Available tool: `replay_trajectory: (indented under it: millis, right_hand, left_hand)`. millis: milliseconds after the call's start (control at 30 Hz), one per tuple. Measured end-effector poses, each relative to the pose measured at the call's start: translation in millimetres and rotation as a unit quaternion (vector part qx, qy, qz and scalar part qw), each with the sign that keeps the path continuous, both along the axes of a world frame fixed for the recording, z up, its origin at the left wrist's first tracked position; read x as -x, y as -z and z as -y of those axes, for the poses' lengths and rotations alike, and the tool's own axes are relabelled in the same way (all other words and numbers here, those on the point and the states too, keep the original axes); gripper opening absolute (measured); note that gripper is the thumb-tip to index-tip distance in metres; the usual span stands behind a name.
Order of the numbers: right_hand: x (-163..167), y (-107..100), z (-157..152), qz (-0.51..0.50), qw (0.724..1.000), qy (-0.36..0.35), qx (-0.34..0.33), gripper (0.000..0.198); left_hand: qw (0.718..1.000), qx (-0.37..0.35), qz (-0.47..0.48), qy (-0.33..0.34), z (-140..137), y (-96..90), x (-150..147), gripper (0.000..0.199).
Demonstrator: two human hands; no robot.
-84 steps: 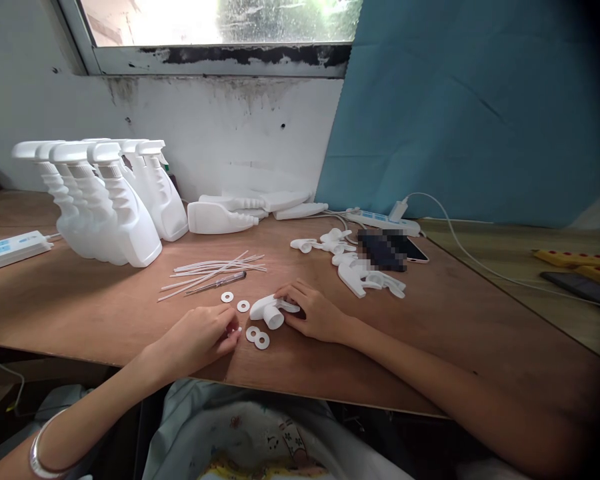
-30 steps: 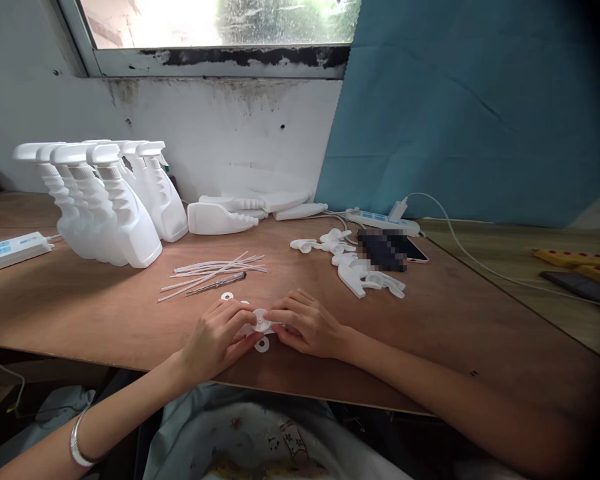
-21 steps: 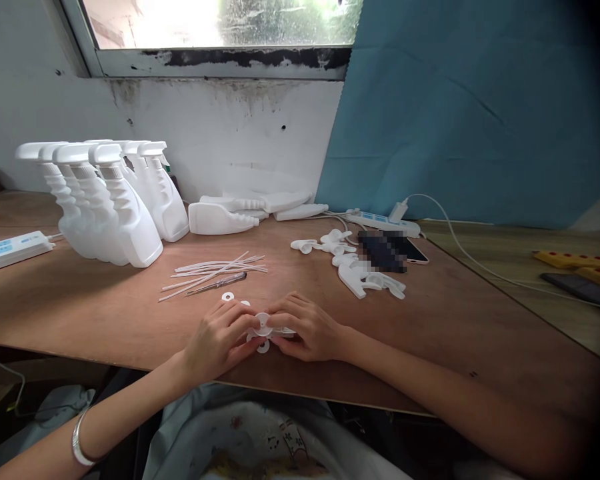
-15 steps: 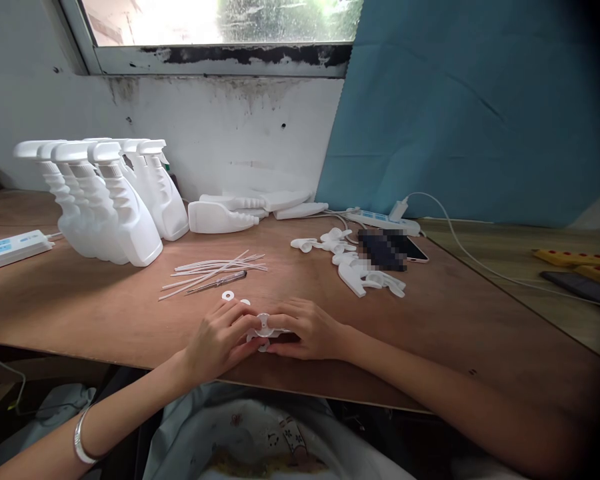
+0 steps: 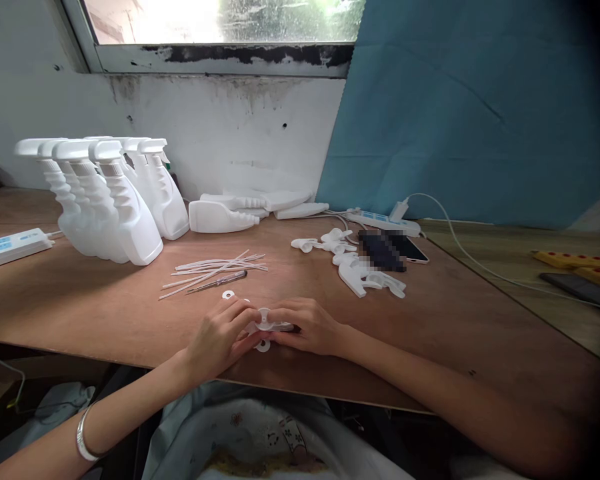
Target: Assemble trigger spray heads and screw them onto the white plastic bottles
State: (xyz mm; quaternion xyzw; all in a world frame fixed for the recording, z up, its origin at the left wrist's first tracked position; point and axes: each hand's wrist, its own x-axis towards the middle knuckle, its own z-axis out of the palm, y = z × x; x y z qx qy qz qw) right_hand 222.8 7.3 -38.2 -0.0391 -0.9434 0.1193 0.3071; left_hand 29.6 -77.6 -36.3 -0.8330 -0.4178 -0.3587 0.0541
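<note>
Between my two hands, close to the table's front edge, is a white spray bottle trigger head (image 5: 264, 319), its round collar facing me. My left hand (image 5: 220, 333) grips it from the left with fingers closed. From the right, my right hand (image 5: 305, 327) pinches the same piece, fingertips above and thumb below. Much of the part is covered by my fingers. A white ring washer (image 5: 263, 346) lies on the table just beneath it, and another washer (image 5: 228, 295) lies beyond my left hand.
White spray bottles (image 5: 135, 220) stand at the left; bottles without heads (image 5: 220, 218) lie by the wall. Thin white tubes (image 5: 215, 270) and a screwdriver (image 5: 220, 282) lie mid-table. Loose trigger heads (image 5: 353, 273), a phone (image 5: 415, 250) and a power strip (image 5: 380, 220) sit to the right.
Both hands have risen very slightly with the trigger head, and it has tilted a little. More of the washer below now shows. The other things stay in place.
</note>
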Motion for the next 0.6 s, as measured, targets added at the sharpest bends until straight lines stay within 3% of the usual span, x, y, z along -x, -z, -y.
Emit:
replay_trajectory:
  millis: [467,600]
  right_hand:
    - [1.1,0.0,-3.7,-0.001,0.999,0.027,0.023,0.019]
    - [0.3,-1.1,-1.8,0.008,0.999,0.014,0.048,0.016]
  left_hand:
    - [0.999,0.025,-0.008,0.033,-7.6,-9.2,-1.2,0.009]
    - [0.999,-0.010,-0.019,0.034,-6.5,-9.4,-1.2,0.009]
